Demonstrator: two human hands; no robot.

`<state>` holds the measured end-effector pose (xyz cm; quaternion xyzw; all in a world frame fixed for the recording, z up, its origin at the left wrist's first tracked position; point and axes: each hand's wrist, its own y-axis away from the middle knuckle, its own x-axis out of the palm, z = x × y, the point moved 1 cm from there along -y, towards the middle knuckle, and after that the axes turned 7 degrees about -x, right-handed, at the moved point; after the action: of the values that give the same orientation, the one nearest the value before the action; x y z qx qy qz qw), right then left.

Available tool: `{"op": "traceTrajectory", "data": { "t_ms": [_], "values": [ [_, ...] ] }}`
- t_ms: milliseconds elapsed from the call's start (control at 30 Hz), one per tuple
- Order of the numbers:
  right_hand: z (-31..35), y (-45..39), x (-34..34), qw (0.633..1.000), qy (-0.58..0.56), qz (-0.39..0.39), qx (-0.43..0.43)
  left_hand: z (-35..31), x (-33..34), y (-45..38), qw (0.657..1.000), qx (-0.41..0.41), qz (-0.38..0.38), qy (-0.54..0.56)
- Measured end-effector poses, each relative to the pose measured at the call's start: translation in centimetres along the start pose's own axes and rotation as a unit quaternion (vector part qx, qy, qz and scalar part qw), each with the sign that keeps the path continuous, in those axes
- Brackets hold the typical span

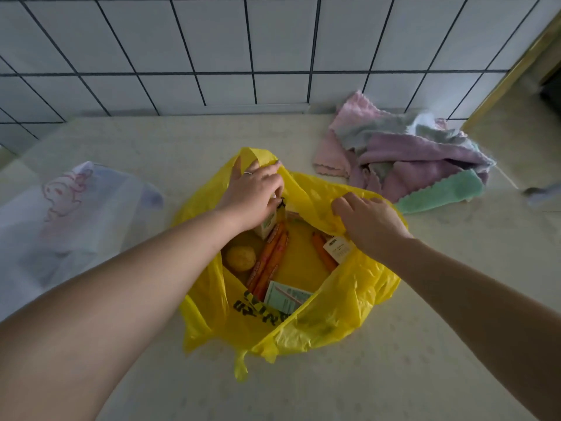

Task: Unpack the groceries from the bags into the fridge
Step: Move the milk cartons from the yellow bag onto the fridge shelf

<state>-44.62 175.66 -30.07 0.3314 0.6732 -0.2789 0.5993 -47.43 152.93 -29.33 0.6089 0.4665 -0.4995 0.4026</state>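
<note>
A yellow plastic bag (349,302) lies open on the counter in the middle of the view. My left hand (253,189) grips the bag's far rim by its handle, above a small carton (267,226). My right hand (368,221) grips the bag's right rim. Inside lie several orange carrot-like sticks (268,259), a round yellow fruit (240,258), a pale green carton (287,296) and a white labelled pack (338,247), partly hidden under my right hand. No fridge is in view.
A white bag with a pink cartoon print (65,214) lies at the left on the counter (425,344). A pile of pink, purple and green cloths (406,159) sits at the back right. A tiled wall (212,56) runs behind.
</note>
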Motion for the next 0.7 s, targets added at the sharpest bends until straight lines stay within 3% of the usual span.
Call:
{"op": "traceTrajectory", "data": {
  "t_ms": [167,367,467,600,700],
  "values": [
    [-1.9,-0.8,-0.3,0.999,0.022,0.013,-0.022,0.5,0.2,-1.9,0.999,-0.026,0.031,0.001],
    [-3.9,-1.9,-0.1,0.988,0.074,0.105,0.089,1.9,0.7,-4.2,0.993,-0.096,0.056,0.027],
    [-4.6,-2.1,1.1,0.974,0.058,0.175,0.134,2.3,0.8,-4.8,0.971,-0.173,0.099,0.129],
    [-4.9,-2.0,2.9,0.959,0.024,0.242,0.146,3.4,1.5,-4.7,0.911,-0.283,0.183,0.238],
    [-4.9,-2.5,2.9,0.959,0.017,0.243,0.146,4.1,1.8,-4.4,0.911,-0.282,0.178,0.243]
  ]
}}
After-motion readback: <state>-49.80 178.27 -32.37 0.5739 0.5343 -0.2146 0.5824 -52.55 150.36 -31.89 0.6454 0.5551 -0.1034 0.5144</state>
